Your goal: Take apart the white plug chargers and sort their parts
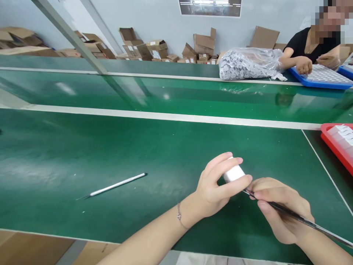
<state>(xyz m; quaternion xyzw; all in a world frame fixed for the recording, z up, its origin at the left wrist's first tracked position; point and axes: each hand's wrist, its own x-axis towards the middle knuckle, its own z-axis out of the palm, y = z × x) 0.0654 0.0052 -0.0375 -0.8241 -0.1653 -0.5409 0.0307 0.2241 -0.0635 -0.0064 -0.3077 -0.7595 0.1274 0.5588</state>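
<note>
In my left hand [217, 182] is a small white box-like piece [234, 173], gripped between fingers and thumb above the green table. Close by on the right, my right hand [284, 206] is closed around a slim dark tool [292, 212], held like a pen; its exact kind is unclear. The tool's tip is by my left thumb, near the lower side of the white piece, and I cannot tell if they touch. A thin white pen-like tool [118, 184] with a fine pointed end lies to the left of my hands.
A red tray [325, 129] with pale pieces stands at the right edge. Beyond the white divider strip [165, 116], a clear bag of small white-grey pieces [245, 64] lies near a co-worker [300, 48], whose hands are over a blue tray [317, 85]. Cardboard boxes [138, 49] line the wall.
</note>
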